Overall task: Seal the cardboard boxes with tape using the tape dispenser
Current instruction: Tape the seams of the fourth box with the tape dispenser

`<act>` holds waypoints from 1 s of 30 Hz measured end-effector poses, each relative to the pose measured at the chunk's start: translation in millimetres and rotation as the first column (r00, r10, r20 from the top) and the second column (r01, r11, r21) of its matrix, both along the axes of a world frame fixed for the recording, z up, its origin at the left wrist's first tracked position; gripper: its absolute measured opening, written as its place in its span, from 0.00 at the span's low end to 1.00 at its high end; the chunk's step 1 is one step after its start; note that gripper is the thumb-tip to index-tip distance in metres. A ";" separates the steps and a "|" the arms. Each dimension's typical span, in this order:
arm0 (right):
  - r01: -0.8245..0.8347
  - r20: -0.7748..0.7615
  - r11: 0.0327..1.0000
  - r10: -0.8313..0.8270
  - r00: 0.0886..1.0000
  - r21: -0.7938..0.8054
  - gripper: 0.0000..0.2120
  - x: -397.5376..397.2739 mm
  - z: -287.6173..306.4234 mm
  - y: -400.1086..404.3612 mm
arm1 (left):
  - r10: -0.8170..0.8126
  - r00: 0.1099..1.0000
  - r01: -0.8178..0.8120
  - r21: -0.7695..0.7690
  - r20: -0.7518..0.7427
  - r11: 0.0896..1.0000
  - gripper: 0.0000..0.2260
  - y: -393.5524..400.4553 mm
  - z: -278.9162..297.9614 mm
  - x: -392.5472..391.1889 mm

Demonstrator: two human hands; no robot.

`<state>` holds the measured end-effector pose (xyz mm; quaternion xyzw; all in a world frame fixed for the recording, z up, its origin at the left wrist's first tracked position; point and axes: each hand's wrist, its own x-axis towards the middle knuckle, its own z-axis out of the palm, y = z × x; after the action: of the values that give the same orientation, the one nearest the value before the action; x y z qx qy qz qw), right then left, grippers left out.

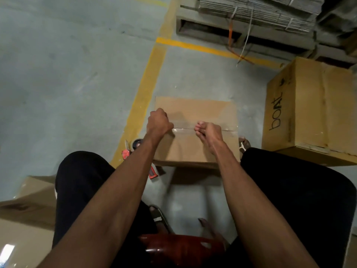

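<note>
on the box point(195, 113), both hands pressing tape point(183, 130)

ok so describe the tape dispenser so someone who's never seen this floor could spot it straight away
Find the small cardboard box on the grey floor in front of the seated person, just right of the yellow floor line. The tape dispenser lies on the floor at that box's left side, partly hidden under the left forearm. It is the only red-orange thing beside the box, with a dark tape roll.
</note>
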<state>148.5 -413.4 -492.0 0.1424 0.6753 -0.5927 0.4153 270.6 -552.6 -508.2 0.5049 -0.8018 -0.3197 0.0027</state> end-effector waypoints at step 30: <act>-0.237 -0.449 0.821 0.498 0.742 0.520 0.27 -49.0 -9.6 114.1 | -0.402 0.896 0.387 -0.114 -0.188 0.915 0.12 104.4 -26.3 -75.3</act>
<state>99.5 -299.3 -501.7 -0.0921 0.8951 -0.3466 0.2648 195.2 -448.2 -534.5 0.2954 -0.8940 -0.3345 0.0400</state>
